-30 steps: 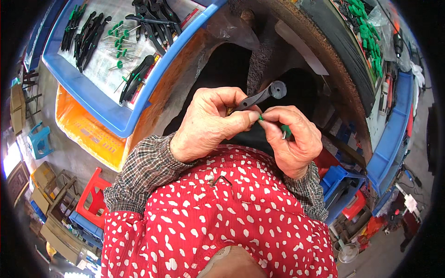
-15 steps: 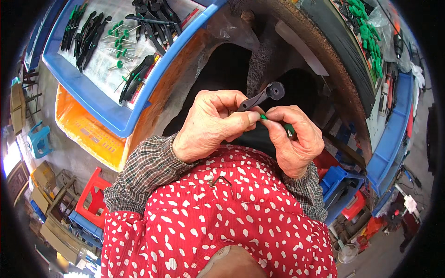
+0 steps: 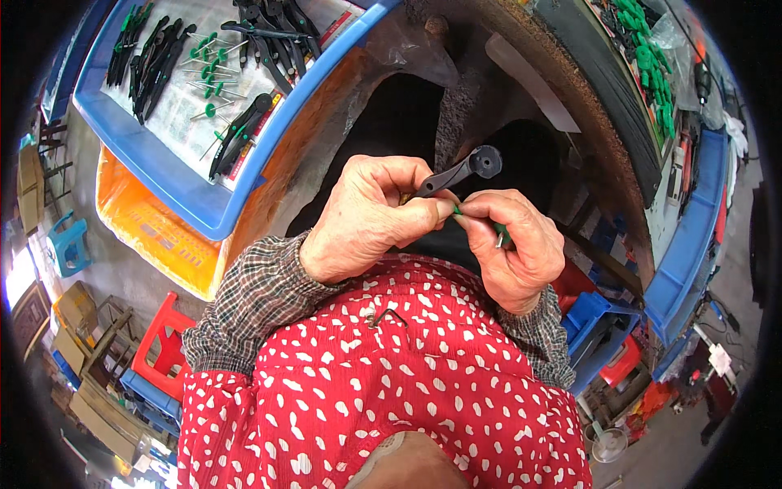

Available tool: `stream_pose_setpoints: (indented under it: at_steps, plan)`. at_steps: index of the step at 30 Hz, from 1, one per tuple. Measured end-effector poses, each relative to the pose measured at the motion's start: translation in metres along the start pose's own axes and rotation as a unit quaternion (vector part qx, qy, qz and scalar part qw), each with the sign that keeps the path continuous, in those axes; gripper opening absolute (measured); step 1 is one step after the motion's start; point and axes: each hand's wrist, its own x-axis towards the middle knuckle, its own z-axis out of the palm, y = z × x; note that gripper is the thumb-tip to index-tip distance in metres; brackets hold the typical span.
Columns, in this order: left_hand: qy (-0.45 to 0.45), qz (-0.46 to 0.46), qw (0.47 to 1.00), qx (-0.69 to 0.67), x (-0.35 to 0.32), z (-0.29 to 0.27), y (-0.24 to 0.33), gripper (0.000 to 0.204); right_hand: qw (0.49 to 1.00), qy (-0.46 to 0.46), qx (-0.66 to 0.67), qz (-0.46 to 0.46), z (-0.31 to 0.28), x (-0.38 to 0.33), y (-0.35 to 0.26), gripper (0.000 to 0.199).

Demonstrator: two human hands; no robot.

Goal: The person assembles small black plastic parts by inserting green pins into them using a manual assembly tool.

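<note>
My left hand (image 3: 358,220) is closed around a black plastic handle-like part (image 3: 444,179), whose round, cupped end (image 3: 486,161) sticks up to the right between the hands. My right hand (image 3: 521,253) is closed, with thumb and forefinger pinching a small green piece (image 3: 458,209) against the left thumb tip. Whether that piece touches the black part is hidden by the fingers. Within the curl of my right hand sits another green piece (image 3: 502,235) with a short metal tip showing. Both hands are above my lap, over a red apron with white spots (image 3: 391,350).
At upper left, a blue tray (image 3: 163,179) bears several black parts (image 3: 155,69) and green-headed metal pins (image 3: 213,77) on paper. An orange crate (image 3: 155,244) stands beneath it. Green parts (image 3: 648,61) lie on the bench at right, beside a blue bin (image 3: 692,236). A red stool (image 3: 163,346) stands at left.
My right hand has shifted slightly left, its fingertips closer to the left thumb. The metal tip on the green piece inside it shows more plainly. The left hand has barely moved.
</note>
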Motion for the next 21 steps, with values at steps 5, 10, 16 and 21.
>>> stream_pose_setpoints:
  at_steps: [5,10,16,21]
  plan:
    - [-0.007,-0.014,0.999,-0.034,0.0012,-0.0018,-0.0035,0.007,0.999,0.008,0.038,0.024,0.0008,-0.0002,-0.0002,0.021]
    - [-0.010,-0.013,0.999,-0.048,0.0019,-0.0018,-0.0060,0.008,0.999,0.009,0.031,0.024,-0.0007,-0.0007,0.0001,0.020]
    - [-0.013,-0.019,0.997,-0.072,0.0015,-0.0015,-0.0048,0.009,1.000,0.017,0.016,0.013,0.0007,-0.0022,0.0011,0.019]
    - [-0.009,-0.010,0.999,-0.052,0.0020,-0.0001,-0.0054,0.009,1.000,0.014,0.014,0.005,-0.0001,-0.0007,-0.0003,0.019]
